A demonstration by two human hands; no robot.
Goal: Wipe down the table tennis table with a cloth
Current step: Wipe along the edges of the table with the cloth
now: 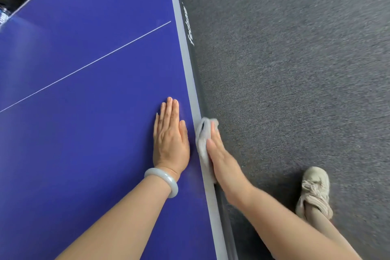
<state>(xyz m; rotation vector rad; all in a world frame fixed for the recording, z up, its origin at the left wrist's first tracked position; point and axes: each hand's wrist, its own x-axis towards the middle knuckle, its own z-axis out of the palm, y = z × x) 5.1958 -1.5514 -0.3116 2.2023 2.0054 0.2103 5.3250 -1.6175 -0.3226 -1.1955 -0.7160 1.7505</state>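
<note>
So here's where we're at: our left hand (171, 139) lies flat on the blue table (84, 112), fingers straight and together, just inside the table's grey edge, gripping nothing. Our right hand (221, 158) has the cloth (202, 135) pressed against the table's outer edge, fingers stretched along it and thumb on top, so it's pressing more than clutching. The cloth is bunched up right on that edge, lapping over the rim. It looks soft, light and floppy, so we reckon it'll roll up or slip out unless we keep a flat palm over the middle of the wad. The table looks stiff and slick, no worries there. One shoe (314, 190) sits on the carpet (295, 69) beside the table.
</note>
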